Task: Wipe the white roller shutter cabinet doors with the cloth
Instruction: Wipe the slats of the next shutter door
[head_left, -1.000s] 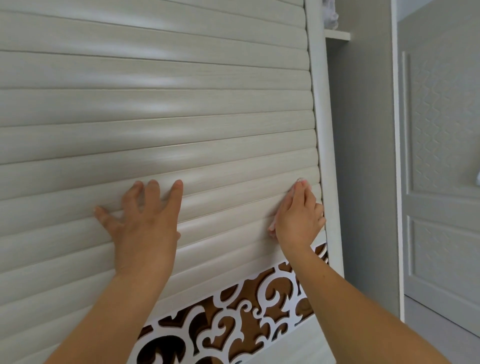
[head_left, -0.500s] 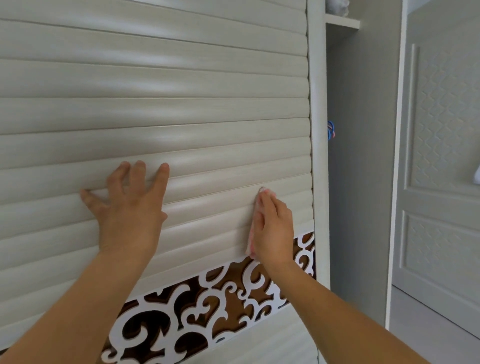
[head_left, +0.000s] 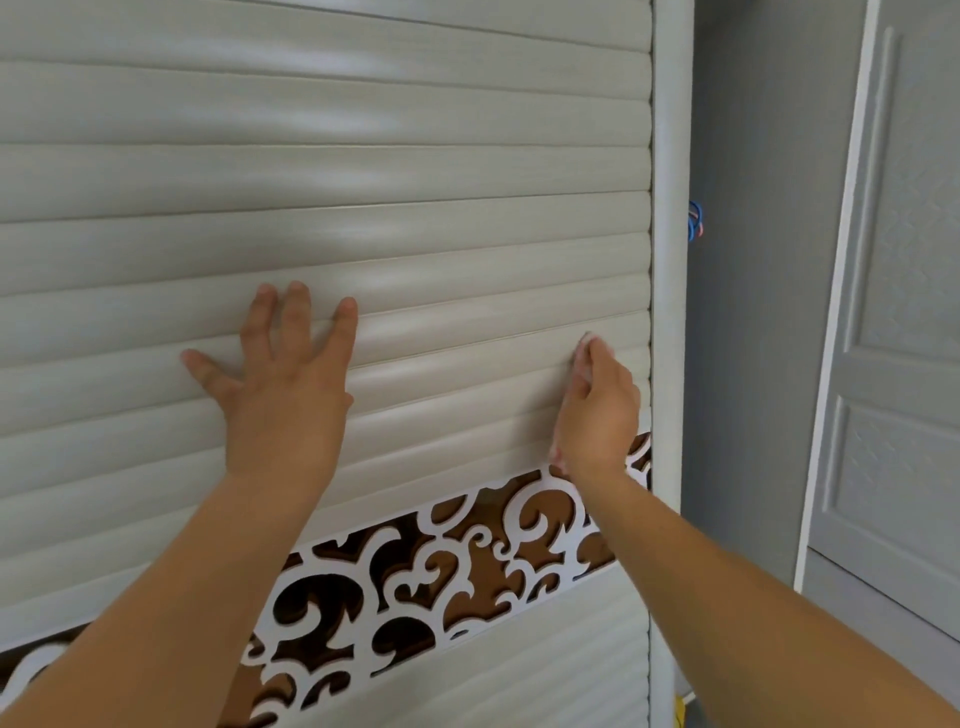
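Both hands are up against the white roller shutter door (head_left: 363, 171). Her or his left hand (head_left: 283, 395) lies flat on the slats, fingers straight and spread wide, the thumb pointing off to the left, palm pressed to the ribbed surface and holding nothing. Well apart from it, toward the door's right edge, the right hand (head_left: 597, 415) is turned nearly edge-on, fingers straight and close together, pressing the cloth (head_left: 586, 347) against the slats. Only slivers of that cloth show: a pale, pinkish bit poking out past the fingertips and another bit at the heel of the hand near the wrist. The rest is hidden under the palm, so I cannot tell how it is folded.

Both bare forearms reach up from the bottom of the view. Just below the right wrist runs a decorative fretwork band (head_left: 457, 561), white scroll shapes cut out over a brown backing, slanting across the door between the upper slats and a second slatted section (head_left: 493, 670) beneath it. Beside the right hand stands the door's white vertical frame post (head_left: 667, 260). Past the post is a grey wall (head_left: 753, 312), with something small, blue and red (head_left: 695, 221) peeking out from behind the post's edge. Farther right stands a white panelled door (head_left: 893, 364) with raised mouldings and an embossed pattern.
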